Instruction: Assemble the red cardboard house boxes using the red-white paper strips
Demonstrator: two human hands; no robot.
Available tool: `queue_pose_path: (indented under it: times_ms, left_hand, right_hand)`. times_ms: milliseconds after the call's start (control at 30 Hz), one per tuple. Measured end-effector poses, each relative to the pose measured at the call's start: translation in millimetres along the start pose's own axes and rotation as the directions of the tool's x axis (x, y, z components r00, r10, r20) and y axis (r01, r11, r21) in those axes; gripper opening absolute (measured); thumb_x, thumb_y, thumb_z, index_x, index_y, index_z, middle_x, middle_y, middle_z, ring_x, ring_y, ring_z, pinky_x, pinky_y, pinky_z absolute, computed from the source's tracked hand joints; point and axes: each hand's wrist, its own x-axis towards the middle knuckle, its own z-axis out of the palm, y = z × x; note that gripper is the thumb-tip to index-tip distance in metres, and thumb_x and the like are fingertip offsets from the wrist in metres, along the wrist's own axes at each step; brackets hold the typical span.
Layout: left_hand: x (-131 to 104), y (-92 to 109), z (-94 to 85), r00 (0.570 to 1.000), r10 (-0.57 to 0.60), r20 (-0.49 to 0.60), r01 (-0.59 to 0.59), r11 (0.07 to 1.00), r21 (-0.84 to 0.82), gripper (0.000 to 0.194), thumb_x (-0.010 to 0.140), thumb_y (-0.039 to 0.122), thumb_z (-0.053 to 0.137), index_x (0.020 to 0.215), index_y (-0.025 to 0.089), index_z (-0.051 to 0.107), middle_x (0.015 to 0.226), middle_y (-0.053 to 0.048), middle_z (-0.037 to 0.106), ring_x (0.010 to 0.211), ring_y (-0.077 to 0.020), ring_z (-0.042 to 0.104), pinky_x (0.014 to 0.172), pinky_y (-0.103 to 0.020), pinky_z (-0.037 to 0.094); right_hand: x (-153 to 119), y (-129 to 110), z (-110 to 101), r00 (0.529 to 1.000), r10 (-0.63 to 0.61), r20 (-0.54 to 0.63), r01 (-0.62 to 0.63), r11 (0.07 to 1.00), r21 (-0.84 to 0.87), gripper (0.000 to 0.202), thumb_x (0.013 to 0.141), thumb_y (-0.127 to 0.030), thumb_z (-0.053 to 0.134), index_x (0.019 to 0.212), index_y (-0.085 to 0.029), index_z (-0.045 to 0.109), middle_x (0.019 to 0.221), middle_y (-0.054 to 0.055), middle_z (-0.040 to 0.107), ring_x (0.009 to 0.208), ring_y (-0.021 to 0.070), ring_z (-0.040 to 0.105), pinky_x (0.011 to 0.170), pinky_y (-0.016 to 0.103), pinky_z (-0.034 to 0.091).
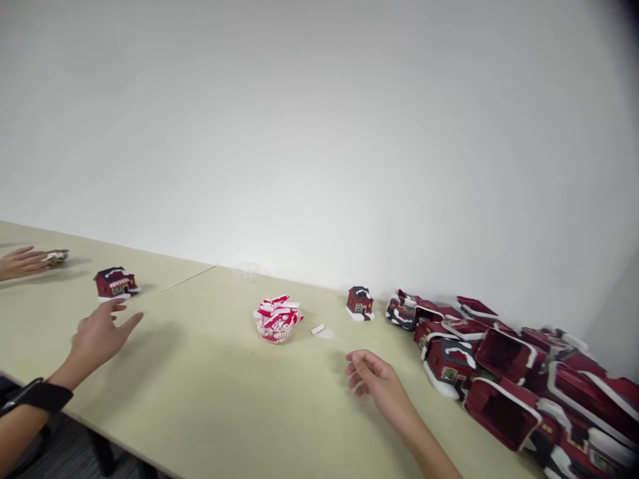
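Observation:
My left hand (100,332) hovers over the left part of the table with its fingers apart and nothing in it. Just beyond its fingertips stands a small red house with a dark, snow-trimmed roof (116,283). My right hand (369,379) is above the table right of the middle, fingers loosely curled and apart, holding nothing. A clear bowl filled with red and white striped pieces (278,319) sits between the two hands. Another small red house (360,303) stands upright behind my right hand. One small white piece (317,328) lies right of the bowl.
Several red houses (504,352) lie heaped on the right, some with hollow undersides showing. At the far left another person's hand (22,263) touches a small brown and white object (54,257). A pale wall (319,133) backs the table (224,412). A faint transparent item (247,271) lies near the wall.

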Motion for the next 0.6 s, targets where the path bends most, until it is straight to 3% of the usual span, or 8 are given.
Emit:
queue_pose_path:
  times_ms: [100,200,300,400,500,600]
  left_hand:
    - [-35.7,40.1,3.1,0.988,0.062,0.139,-0.031,0.976,-0.215,0.039,0.092,0.057,0.035,0.098,0.024,0.053,0.088,0.000,0.073,0.079,-0.0195,0.067,0.072,-0.025,0.046]
    - [-68.0,83.5,14.9,0.953,0.114,0.281,-0.023,0.951,-0.309,0.049,0.092,0.062,0.028,0.068,0.023,0.043,0.049,0.004,0.050,0.052,-0.0151,0.050,0.060,-0.025,0.036]
    - [-94.2,128.8,27.3,0.925,0.298,0.234,-0.201,0.910,-0.364,0.058,0.090,0.068,0.032,0.057,0.021,0.022,0.046,0.003,0.027,0.049,-0.0103,0.028,0.056,-0.027,0.021]
    - [-114.1,180.4,32.4,0.835,0.512,0.201,-0.401,0.816,-0.416,0.061,0.093,0.067,0.035,0.059,0.020,0.017,0.052,0.004,0.019,0.052,-0.0089,0.016,0.058,-0.030,0.013]
    - [-124.5,235.3,31.7,0.764,0.635,0.110,-0.522,0.710,-0.472,0.057,0.098,0.057,0.035,0.058,0.019,0.022,0.052,0.003,0.023,0.051,-0.0094,0.019,0.058,-0.030,0.013]
    - [-126.1,280.5,35.6,0.747,0.665,0.004,-0.550,0.621,-0.558,0.044,0.101,0.041,0.033,0.063,0.020,0.039,0.054,0.003,0.041,0.052,-0.0114,0.035,0.058,-0.028,0.021]
  right_hand:
    - [0.5,0.2,0.0,0.993,0.080,-0.082,-0.085,0.994,-0.065,0.068,0.068,-0.087,0.061,0.075,-0.020,0.059,0.060,-0.002,0.055,0.042,0.0135,0.050,0.040,0.026,0.035]
    - [1.4,3.2,-0.5,0.968,0.122,-0.220,-0.160,0.974,-0.161,0.067,0.073,-0.088,0.052,0.060,-0.023,0.046,0.045,-0.005,0.039,0.033,0.0100,0.032,0.037,0.026,0.019]
    - [2.9,5.7,-2.0,0.952,0.062,-0.301,-0.110,0.983,-0.145,0.070,0.073,-0.086,0.052,0.054,-0.026,0.023,0.045,-0.007,0.022,0.042,0.0073,0.019,0.045,0.027,0.013]
    - [3.2,4.5,-4.5,0.949,0.012,-0.314,-0.066,0.984,-0.164,0.071,0.070,-0.082,0.058,0.055,-0.026,0.017,0.050,-0.007,0.016,0.049,0.0072,0.012,0.051,0.029,0.011]
    - [3.3,3.1,-9.1,0.929,-0.028,-0.368,-0.059,0.973,-0.223,0.067,0.072,-0.078,0.057,0.055,-0.026,0.018,0.052,-0.006,0.017,0.050,0.0081,0.015,0.051,0.029,0.013]
    - [5.5,6.4,-17.1,0.881,-0.117,-0.458,-0.007,0.965,-0.260,0.059,0.077,-0.074,0.052,0.056,-0.025,0.028,0.052,-0.005,0.024,0.049,0.0101,0.022,0.050,0.028,0.017]
